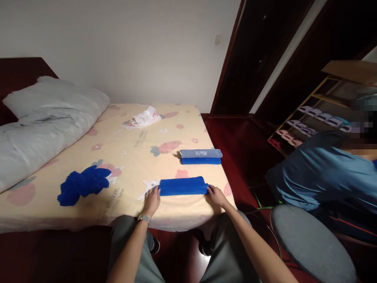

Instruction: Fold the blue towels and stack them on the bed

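Grip: L hand [152, 201] + R hand [217, 195] pinching folded blue cloth [182, 186], opp. ends | both stretched fwd, angled inward

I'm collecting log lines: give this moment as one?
left hand: on folded cloth, left end | right hand: on right end | crumpled cloth: on bed

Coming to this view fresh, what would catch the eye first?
Probably the folded blue cloth near the front edge of the bed, with the left hand and right hand at its ends. Next, the crumpled blue cloth to its left, and the lettered gray cloth just beyond it.
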A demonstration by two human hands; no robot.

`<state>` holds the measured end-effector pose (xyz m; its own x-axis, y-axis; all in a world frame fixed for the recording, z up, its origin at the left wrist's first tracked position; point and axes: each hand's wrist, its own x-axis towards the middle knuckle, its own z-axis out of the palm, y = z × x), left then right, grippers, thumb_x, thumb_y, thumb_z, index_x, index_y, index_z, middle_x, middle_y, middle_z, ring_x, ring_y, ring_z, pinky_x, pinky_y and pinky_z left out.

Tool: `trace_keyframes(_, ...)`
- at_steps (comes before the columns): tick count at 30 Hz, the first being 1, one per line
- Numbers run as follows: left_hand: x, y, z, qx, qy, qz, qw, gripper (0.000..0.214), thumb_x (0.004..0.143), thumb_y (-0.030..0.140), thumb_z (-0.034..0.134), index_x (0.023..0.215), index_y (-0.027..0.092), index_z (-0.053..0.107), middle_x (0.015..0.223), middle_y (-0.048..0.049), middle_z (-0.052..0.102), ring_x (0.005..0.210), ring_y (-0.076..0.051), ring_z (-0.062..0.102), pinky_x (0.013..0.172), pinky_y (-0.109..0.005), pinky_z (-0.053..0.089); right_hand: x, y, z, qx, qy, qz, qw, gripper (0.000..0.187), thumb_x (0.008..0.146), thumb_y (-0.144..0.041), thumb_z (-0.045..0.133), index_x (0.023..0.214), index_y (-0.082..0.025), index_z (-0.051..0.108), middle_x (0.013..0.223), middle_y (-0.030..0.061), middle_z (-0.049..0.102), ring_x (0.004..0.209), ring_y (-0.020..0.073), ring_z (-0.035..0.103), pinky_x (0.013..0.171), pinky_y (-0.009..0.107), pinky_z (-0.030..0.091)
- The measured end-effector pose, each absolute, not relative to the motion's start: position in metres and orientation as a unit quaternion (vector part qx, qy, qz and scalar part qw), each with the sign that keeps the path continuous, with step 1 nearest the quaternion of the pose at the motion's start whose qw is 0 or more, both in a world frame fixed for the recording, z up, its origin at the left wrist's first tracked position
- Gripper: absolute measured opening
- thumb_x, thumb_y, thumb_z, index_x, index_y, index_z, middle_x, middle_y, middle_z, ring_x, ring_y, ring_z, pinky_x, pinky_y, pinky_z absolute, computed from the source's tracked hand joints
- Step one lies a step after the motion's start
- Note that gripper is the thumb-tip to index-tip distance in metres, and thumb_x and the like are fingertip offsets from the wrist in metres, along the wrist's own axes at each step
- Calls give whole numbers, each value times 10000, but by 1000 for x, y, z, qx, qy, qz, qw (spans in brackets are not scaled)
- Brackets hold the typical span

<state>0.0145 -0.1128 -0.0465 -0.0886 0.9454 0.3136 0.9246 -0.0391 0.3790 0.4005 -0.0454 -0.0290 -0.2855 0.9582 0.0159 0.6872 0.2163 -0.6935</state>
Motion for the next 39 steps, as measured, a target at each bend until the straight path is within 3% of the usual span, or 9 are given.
trace_keyframes(3, 9, -113, -40, 702, 679, 215, -4, 407, 1012, 388, 331, 1236, 218, 624, 1077, -123, 732, 998, -275, 654, 927, -453, 469, 406, -44, -30, -546, -759, 294, 198, 396, 964, -427, 383, 1010, -207, 709, 916, 91, 759, 825, 258, 711, 742, 347, 543)
trace_keyframes(6, 6, -118, -30, 689, 692, 217, -27, 406, 997, 440, 379, 1249, 234, 622, 1082, -120, 725, 1017, -289, 639, 917, -454, 471, 404, -49, -30, -571, -745, 265, 218, 358, 962, -422, 428, 1155, -232, 662, 971, 84, 755, 869, 260, 712, 753, 351, 540)
trace_keyframes(11, 22, -125, -7, 729, 642, 231, -43, 424, 989, 333, 397, 1382, 249, 534, 1331, -106, 621, 1253, -284, 539, 1062, -471, 412, 392, -67, -23, -602, -733, 125, 292, 376, 993, -395, 377, 1230, -206, 600, 1119, 126, 697, 1028, 293, 646, 902, 442, 513)
trace_keyframes(16, 46, -113, -3, 825, 538, 169, -12, 683, 876, 191, 479, 1539, 252, 320, 1565, -56, 399, 1451, -270, 341, 1208, -498, 265, 385, -82, -20, -478, -838, 104, 241, 504, 913, -281, 500, 1412, -216, 477, 1437, 118, 509, 1290, 294, 494, 1078, 476, 437)
trace_keyframes(25, 32, -121, -31, 837, 521, 167, -7, 619, 925, 135, 396, 1523, 290, 352, 1453, -50, 543, 1361, -224, 479, 1212, -472, 289, 390, -68, -24, -449, -869, 67, 198, 490, 879, -140, 489, 1355, -247, 538, 1384, 107, 568, 1296, 298, 508, 1082, 514, 440)
trace_keyframes(30, 26, -115, -11, 795, 566, 214, 44, 659, 871, 279, 566, 1502, 284, 376, 1426, -81, 546, 1319, -271, 500, 1138, -473, 383, 393, -69, -21, -434, -858, 145, 234, 432, 853, -180, 525, 1284, -203, 542, 1478, 134, 473, 1356, 292, 455, 1099, 487, 427)
trace_keyframes(32, 19, -108, -2, 772, 588, 228, 85, 658, 852, 330, 603, 1474, 254, 404, 1375, -100, 575, 1260, -276, 540, 1066, -452, 449, 394, -67, -19, -450, -832, 203, 252, 430, 872, -248, 532, 1298, -196, 511, 1427, 141, 512, 1302, 279, 506, 1067, 459, 455)
trace_keyframes(35, 9, -103, 8, 768, 590, 215, 122, 473, 817, 262, 613, 1287, 249, 569, 1197, -84, 648, 1123, -259, 605, 991, -419, 491, 394, -62, -14, -478, -805, 233, 264, 502, 879, -277, 523, 1371, -200, 456, 1332, 125, 567, 1212, 270, 553, 1029, 446, 472)
trace_keyframes(39, 7, -117, 11, 786, 575, 182, 135, 289, 741, 102, 584, 985, 252, 619, 1016, -41, 661, 1027, -228, 627, 926, -376, 510, 392, -67, -1, -474, -832, 187, 220, 388, 803, -224, 584, 1190, -207, 609, 1144, 107, 603, 1067, 270, 579, 958, 419, 489)
